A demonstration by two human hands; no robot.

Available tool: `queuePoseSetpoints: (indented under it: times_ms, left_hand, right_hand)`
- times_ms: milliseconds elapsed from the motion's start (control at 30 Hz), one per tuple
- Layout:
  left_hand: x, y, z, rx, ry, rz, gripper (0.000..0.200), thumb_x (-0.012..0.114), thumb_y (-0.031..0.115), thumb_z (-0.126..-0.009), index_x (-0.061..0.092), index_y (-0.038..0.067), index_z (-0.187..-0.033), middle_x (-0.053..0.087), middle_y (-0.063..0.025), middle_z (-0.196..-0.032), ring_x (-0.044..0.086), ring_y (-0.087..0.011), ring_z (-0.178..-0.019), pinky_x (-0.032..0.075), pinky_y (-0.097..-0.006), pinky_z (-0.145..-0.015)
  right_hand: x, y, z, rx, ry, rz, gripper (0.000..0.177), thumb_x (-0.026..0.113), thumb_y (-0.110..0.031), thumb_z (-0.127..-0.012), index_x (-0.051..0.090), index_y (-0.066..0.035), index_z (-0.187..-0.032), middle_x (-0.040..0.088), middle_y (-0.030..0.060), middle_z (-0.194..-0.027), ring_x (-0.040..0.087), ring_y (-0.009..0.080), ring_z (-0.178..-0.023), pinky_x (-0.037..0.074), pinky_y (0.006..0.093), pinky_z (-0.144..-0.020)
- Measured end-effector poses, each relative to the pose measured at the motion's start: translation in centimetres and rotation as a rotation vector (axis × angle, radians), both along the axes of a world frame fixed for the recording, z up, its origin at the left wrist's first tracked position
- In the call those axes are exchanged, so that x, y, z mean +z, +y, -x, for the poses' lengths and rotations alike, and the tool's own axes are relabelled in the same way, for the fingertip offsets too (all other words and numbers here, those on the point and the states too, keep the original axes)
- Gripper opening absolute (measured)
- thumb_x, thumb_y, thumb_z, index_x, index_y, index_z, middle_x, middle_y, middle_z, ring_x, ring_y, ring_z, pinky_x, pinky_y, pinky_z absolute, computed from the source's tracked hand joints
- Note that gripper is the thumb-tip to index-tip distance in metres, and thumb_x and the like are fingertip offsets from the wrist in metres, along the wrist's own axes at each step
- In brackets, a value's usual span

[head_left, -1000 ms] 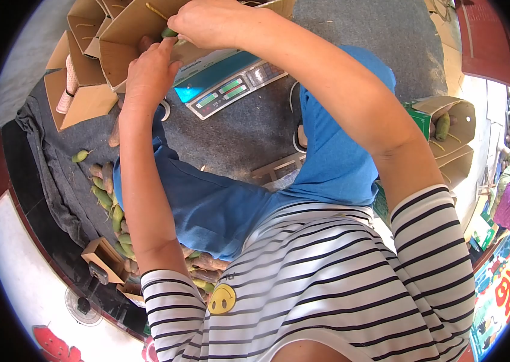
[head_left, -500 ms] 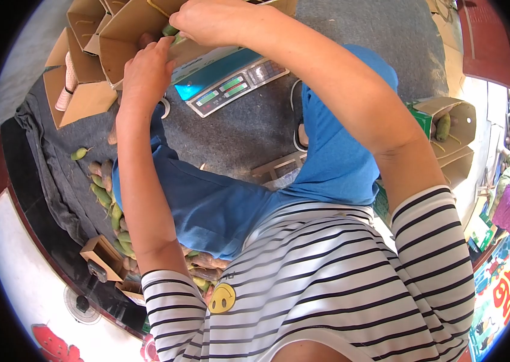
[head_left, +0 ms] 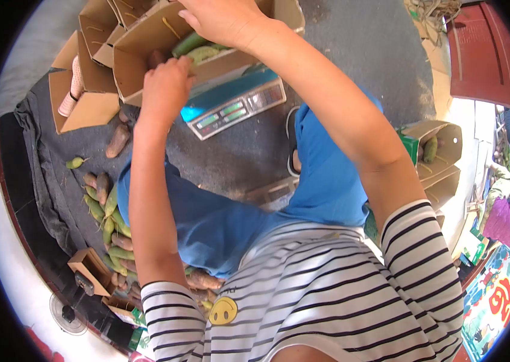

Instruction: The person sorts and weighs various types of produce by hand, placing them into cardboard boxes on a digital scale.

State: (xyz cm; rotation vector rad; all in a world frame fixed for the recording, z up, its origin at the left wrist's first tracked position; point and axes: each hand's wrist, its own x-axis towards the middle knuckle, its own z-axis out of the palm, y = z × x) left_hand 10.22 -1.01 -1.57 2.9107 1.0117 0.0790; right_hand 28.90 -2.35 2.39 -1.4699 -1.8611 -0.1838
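Note:
My left hand [head_left: 168, 83] is at the near wall of a long cardboard box [head_left: 212, 71], fingers bent and bunched over its edge. Whatever those fingers hold, if anything, is hidden. Inside the box, beside my left fingertips, lie a dark green radish [head_left: 189, 43] and a paler green radish [head_left: 205, 54]. A brownish-red root [head_left: 156, 58] is at the box's left end. Over the box hangs my right hand [head_left: 221, 23], its thumb visible and its fingers cut off by the top of the view. A digital scale [head_left: 234, 108] stands just on the near side of the box.
Several green radishes and reddish roots [head_left: 107, 205] are piled on the dark cloth beside my leg. More cardboard boxes [head_left: 89, 99] stand at the upper left, one holding a pinkish mesh roll [head_left: 74, 87]. Another box [head_left: 433, 148] is at right. A person in purple [head_left: 505, 220] is farther right.
My hands have moved apart: the right rose toward the top edge, while the left is at the box wall. The green radish earlier between them now lies visible in the box.

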Motion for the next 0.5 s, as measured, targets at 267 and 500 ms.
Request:
queuePoseSetpoints:
  times_ms: [267, 500]
  left_hand:
    - [0.8, -0.5, -0.8, 0.034, 0.016, 0.118, 0.016, 0.062, 0.014, -0.081, 0.055, 0.004, -0.090, 0.061, -0.0159, -0.089, 0.060, -0.0354, -0.088, 0.047, -0.0472, -0.073]
    - [1.3, -0.9, -1.2, -0.063, -0.010, 0.148, 0.013, 0.061, 0.010, -0.080, 0.053, 0.002, -0.087, 0.060, -0.0173, -0.086, 0.059, -0.0373, -0.084, 0.047, -0.0468, -0.068]
  right_hand:
    - [-1.6, 7.4, -3.4, -0.197, -0.392, 0.755, 0.037, 0.054, -0.016, -0.084, 0.058, -0.011, -0.120, 0.060, 0.0109, -0.121, 0.056, 0.0243, -0.114, 0.045, 0.0399, -0.091]
    - [-5.5, 10.2, -3.5, -0.118, -0.381, 0.737, 0.028, 0.065, -0.031, -0.078, 0.071, -0.010, -0.097, 0.068, 0.0106, -0.099, 0.064, 0.0269, -0.096, 0.051, 0.0398, -0.078]
